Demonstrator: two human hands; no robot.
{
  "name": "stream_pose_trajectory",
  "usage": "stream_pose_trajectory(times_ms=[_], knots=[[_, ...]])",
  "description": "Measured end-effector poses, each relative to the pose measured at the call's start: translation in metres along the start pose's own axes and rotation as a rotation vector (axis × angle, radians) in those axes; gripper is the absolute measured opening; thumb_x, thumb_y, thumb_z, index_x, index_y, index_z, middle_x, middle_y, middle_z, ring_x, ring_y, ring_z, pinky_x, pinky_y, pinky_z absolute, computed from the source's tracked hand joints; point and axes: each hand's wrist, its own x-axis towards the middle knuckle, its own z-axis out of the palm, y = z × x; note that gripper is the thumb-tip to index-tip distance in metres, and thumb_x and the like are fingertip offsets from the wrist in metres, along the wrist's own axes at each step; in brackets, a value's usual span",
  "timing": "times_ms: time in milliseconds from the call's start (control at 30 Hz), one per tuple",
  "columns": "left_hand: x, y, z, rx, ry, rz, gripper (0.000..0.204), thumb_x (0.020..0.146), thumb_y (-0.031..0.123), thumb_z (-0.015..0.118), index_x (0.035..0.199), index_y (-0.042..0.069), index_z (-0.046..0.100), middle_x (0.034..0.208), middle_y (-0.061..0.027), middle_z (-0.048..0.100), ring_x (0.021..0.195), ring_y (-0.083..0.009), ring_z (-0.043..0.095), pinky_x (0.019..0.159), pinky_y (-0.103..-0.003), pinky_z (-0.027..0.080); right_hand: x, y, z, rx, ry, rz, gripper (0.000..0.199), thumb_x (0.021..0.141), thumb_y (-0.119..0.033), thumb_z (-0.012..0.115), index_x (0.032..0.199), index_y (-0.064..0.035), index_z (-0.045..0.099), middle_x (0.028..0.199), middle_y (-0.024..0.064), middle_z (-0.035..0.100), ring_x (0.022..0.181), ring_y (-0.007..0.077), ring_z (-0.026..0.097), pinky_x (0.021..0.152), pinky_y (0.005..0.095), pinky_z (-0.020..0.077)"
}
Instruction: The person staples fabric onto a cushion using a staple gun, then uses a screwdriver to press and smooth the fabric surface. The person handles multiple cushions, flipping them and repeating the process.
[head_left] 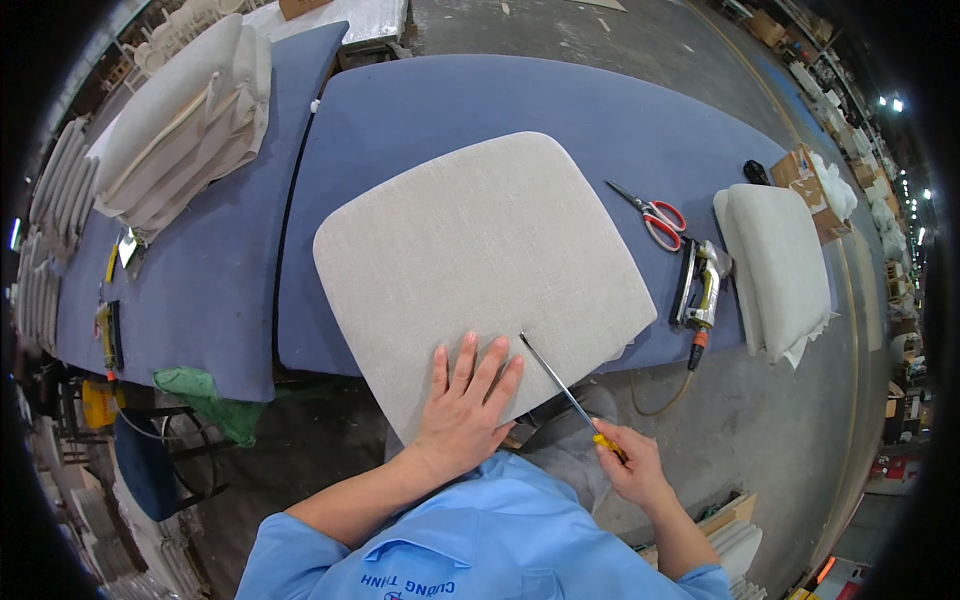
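Observation:
A light grey fabric-covered seat pad (470, 235) lies on the blue-covered table, its near edge reaching over the table's front toward me. My left hand (465, 405) rests flat on the pad's near part, fingers spread. Wrapped round the yellow handle of a screwdriver (562, 388) is my right hand (632, 465), at the pad's near right. The screwdriver's long metal shaft slants up and left, its tip over the pad's surface near my left fingertips. Whether the tip touches the fabric I cannot tell.
Right of the pad lie red-handled scissors (655, 218), a staple gun (704, 290) with an air hose, folded grey fabric (775, 265) and a cardboard box (808, 190). On the left table (190, 290) are stacked fabric pieces (190, 125) and another staple gun (110, 335). A dark chair (150, 465) stands below.

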Motion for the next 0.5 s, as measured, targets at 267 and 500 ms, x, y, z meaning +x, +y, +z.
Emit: stream_pose_trajectory(times_ms=[267,500], knots=[[0.002,0.003,-0.004,0.050,-0.006,0.000,0.104,0.082,0.048,0.090,0.168,0.013,0.043,0.179,-0.0172,0.027,0.168,-0.0470,0.010,0.133,-0.067,0.003,-0.003,0.032,0.006,1.173,-0.207,0.559,0.046,0.107,-0.009,0.066,0.153,-0.0061,0.063,0.096,0.0106,0.072,0.064,0.0152,0.063,0.058,0.0280,0.0496],[0.007,-0.003,-0.004,-0.075,0.079,-0.053,0.078,0.101,0.049,0.071,0.163,0.006,0.050,0.175,-0.0130,0.036,0.167,-0.0412,0.018,0.132,-0.066,0.007,0.001,0.002,-0.021,0.592,-0.151,0.442,0.044,0.106,-0.011,0.069,0.149,-0.0069,0.067,0.099,0.0080,0.074,0.073,0.0145,0.065,0.066,0.0295,0.0534]])
